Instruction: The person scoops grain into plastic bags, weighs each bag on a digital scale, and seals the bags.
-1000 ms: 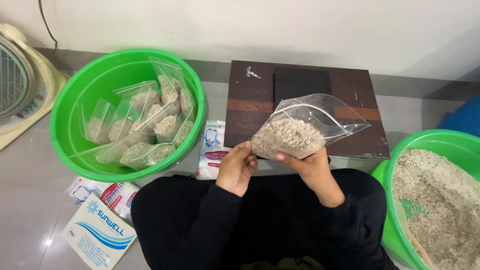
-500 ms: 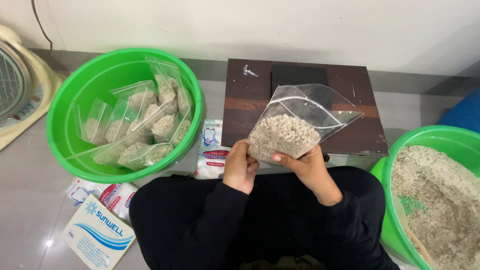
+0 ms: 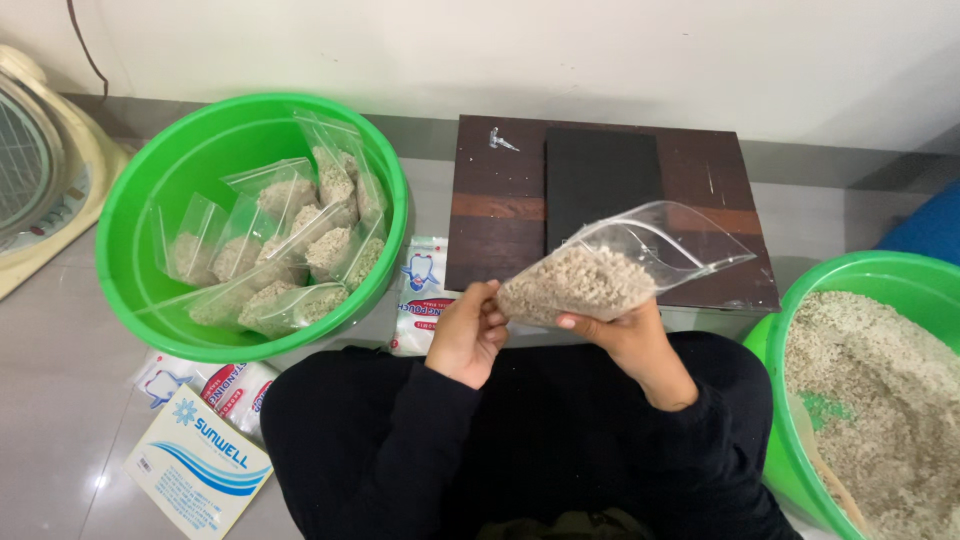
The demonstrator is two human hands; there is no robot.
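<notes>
Tilting toward the right of centre frame, a clear bag of pale grain (image 3: pixel 590 282) is clamped between the left hand (image 3: pixel 468 333) and right hand (image 3: pixel 625 335). It is held above a dark wooden board (image 3: pixel 500 215). Green basins are seen at upper left (image 3: pixel 150 190) and lower right (image 3: pixel 870 275).

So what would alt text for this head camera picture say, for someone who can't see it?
A seated person's left hand and right hand hold a clear plastic bag part-filled with pale grain over a dark board. A green tub of filled bags sits to the left, and a green tub of loose grain to the right.
</notes>
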